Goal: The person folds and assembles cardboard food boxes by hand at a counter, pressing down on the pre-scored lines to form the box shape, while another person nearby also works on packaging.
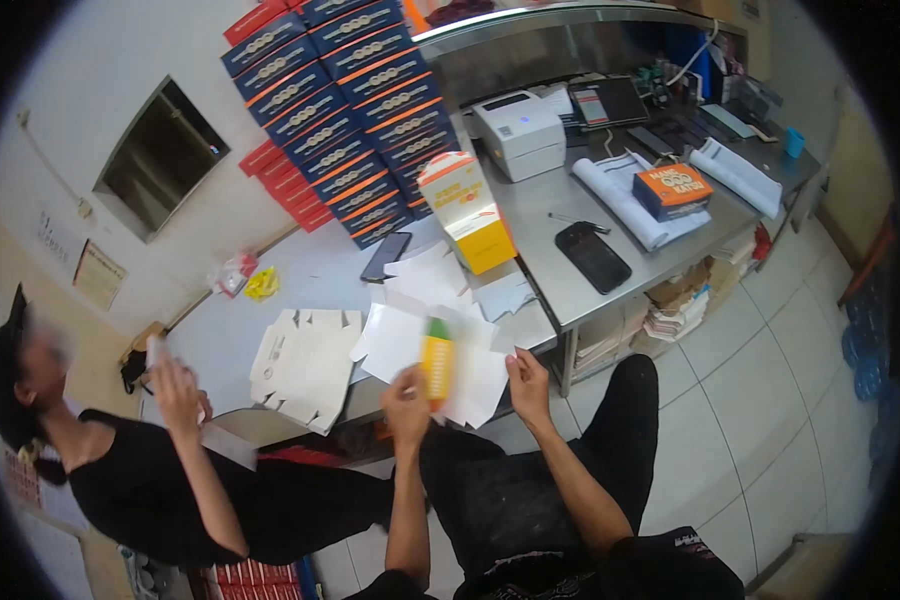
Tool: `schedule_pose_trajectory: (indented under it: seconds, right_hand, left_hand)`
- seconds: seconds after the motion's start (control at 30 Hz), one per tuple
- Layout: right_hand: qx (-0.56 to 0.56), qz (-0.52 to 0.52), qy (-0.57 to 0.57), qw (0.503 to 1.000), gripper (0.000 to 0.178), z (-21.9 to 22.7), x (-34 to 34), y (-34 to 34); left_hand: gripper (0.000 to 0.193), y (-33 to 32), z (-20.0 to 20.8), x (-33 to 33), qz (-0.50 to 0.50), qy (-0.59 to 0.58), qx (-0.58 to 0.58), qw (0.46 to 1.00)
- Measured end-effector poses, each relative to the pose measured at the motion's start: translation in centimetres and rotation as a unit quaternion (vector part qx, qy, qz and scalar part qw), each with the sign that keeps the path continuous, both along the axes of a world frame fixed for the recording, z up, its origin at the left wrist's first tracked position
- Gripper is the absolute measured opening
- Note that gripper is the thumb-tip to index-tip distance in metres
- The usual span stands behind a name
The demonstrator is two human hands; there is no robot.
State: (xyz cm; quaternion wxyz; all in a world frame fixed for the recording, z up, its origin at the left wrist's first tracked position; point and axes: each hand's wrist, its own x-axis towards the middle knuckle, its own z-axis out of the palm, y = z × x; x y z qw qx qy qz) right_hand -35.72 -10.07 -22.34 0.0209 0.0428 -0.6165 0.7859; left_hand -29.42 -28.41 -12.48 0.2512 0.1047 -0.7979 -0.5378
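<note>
A flat cardboard box blank [480,382], white on the side facing me, is held between my hands over the table's front edge. Its yellow and green printed part [436,368] is smeared by motion. My left hand [407,405] is closed on the blank beside the yellow part. With fingers and thumb pinched, my right hand [527,380] grips its right edge. Just beyond lie more white blanks [425,277], partly covered by the one I hold. A folded yellow, white and orange box [467,215] stands behind them.
Stacked dark blue and orange boxes [370,120] rise at the back. Left of me lies a pile of cream blanks [305,362], near a co-worker [150,480] with a raised hand. The steel counter at right carries a white printer [520,135], a phone [592,257] and an orange box [672,190].
</note>
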Motion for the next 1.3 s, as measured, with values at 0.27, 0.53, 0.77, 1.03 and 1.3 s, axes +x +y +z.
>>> schedule_pose_trajectory:
  seconds: [0.27, 0.53, 0.77, 1.03, 1.3]
  right_hand:
    - [-0.058, 0.079, 0.153, 0.983, 0.048, 12.3, 4.8, 2.3]
    - [0.138, 0.275, 0.294, 0.905, 0.039, 19.9, 7.3, 8.0]
    - [0.186, -0.257, 0.314, 0.895, 0.014, 18.2, 8.5, 7.6]
    - [0.156, 0.16, -0.031, 0.974, 0.022, 16.8, 12.7, 10.9]
    - [0.301, 0.111, 0.088, 0.943, 0.012, 16.3, 15.1, 11.2]
  left_hand:
    - [0.012, 6.1, 4.1, 5.0, -0.117, 0.178, -0.179, 0.961]
    - [0.021, 7.6, 13.3, 8.8, 0.088, 0.222, -0.309, 0.921]
    - [0.027, 7.4, 12.6, 10.0, -0.051, 0.218, -0.213, 0.951]
    - [0.03, 10.3, 7.1, 13.0, -0.197, 0.107, -0.174, 0.959]
    - [0.016, 12.0, 6.1, 12.6, -0.15, 0.079, -0.054, 0.984]
